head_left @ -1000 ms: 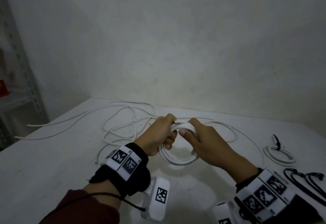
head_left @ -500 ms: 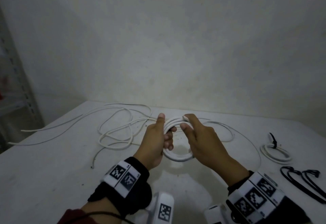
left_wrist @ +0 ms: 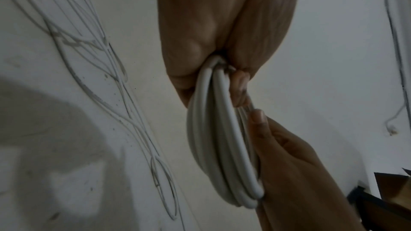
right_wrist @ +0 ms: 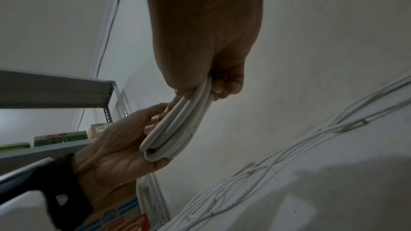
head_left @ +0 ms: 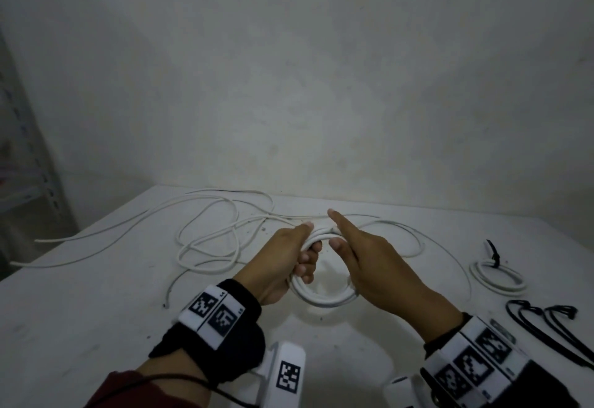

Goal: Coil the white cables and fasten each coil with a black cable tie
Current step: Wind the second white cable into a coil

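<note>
A white cable coil (head_left: 321, 299) of several turns is held just above the table between both hands. My left hand (head_left: 305, 246) grips its left side, thumb on top and fingers curled through the loop (left_wrist: 209, 111). My right hand (head_left: 340, 240) holds the right side (right_wrist: 177, 129) with curled fingers, while its index finger (head_left: 337, 219) points straight out over the coil. The loose cable (head_left: 205, 246) trails off in tangled loops to the left. A finished coil (head_left: 496, 279) bound with a black tie lies at the right. Spare black cable ties (head_left: 543, 320) lie nearer, at the right edge.
The white table (head_left: 80, 327) stands against a plain wall. A metal shelf rack (head_left: 35, 182) stands beyond the table's left edge, with boxes (right_wrist: 60, 137) on it. A long cable strand (head_left: 450, 256) curves round behind the right hand.
Both hands shifted their hold from the coil's top to its sides. My right index finger straightened and lifted off the coil. The left thumb now lies along the top.
</note>
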